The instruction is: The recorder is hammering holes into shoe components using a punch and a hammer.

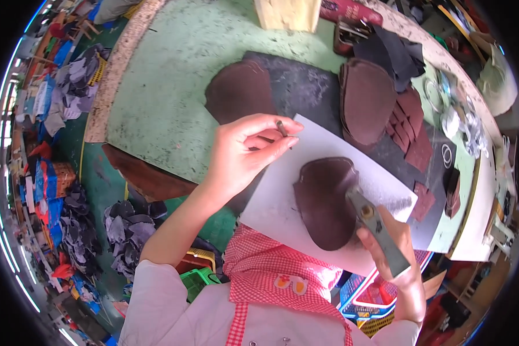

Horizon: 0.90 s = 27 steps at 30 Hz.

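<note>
My left hand [245, 149] pinches a short, dark, thin rod [282, 128] between thumb and fingertips, above the upper left edge of a white board [274, 193]. Closed around a long, flat grey tool with a brass-coloured round spot [383, 239], my right hand [402, 242] is over the board's right side. The tool's kind is not clear. On the board lies a dark brown, leather-like rounded piece [326, 205] with a notched upper end. The narrow end of the grey tool appears over this piece's right edge; whether it touches cannot be told.
Stacked brown pieces lie at the left [239, 89] and right [366, 101] of a dark mat [303, 86] on the green table [161, 86]. Smaller brown scraps [406, 124], black cloth [389, 52] and a cream block [288, 12] sit farther off. A blue basket [357, 297] stands below the table.
</note>
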Available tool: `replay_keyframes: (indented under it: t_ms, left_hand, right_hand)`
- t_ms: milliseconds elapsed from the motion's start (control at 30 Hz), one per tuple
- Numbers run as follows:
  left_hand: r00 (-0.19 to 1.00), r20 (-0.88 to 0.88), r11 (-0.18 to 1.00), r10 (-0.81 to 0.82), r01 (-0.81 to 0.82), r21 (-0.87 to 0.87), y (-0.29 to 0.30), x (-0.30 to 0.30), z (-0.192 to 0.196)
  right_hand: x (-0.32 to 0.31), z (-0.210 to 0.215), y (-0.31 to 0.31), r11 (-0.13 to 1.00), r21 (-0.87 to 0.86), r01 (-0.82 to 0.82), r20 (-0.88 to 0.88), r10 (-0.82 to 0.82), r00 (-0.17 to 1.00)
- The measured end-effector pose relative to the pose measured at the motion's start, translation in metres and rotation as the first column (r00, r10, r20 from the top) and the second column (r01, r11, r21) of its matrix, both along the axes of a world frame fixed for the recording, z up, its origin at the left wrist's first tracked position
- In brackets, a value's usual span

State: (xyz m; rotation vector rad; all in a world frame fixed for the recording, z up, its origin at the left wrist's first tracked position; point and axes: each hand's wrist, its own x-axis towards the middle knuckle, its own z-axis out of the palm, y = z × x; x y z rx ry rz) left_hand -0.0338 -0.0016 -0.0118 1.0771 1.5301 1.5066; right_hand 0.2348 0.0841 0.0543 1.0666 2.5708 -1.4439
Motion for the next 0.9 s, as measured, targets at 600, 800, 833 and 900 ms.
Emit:
replay_keyframes:
  t_ms: [600,800,833,900]
  left_hand:
    - [0.937,0.249,0.934,-0.244,0.296,-0.198,0.001,0.037,-0.011]
    - [0.981,0.014,0.977,-0.195,0.195,-0.085,-0.002,0.047,-0.015]
    - [0.980,-0.102,0.986,-0.169,0.168,-0.024,-0.003,0.049,-0.017]
    - [0.910,-0.393,0.982,-0.133,0.174,0.070,-0.003,0.050,-0.018]
  right_hand:
    - [-0.007,-0.021,0.000,0.996,-0.087,-0.019,-0.100,0.010,0.995]
    - [-0.012,-0.004,0.004,0.995,0.059,0.080,-0.168,-0.069,0.983]
    - [-0.011,0.001,0.002,0.987,-0.027,0.157,-0.270,-0.159,0.950]
    - [-0.007,0.008,0.001,0.965,-0.104,0.241,-0.366,-0.263,0.893]
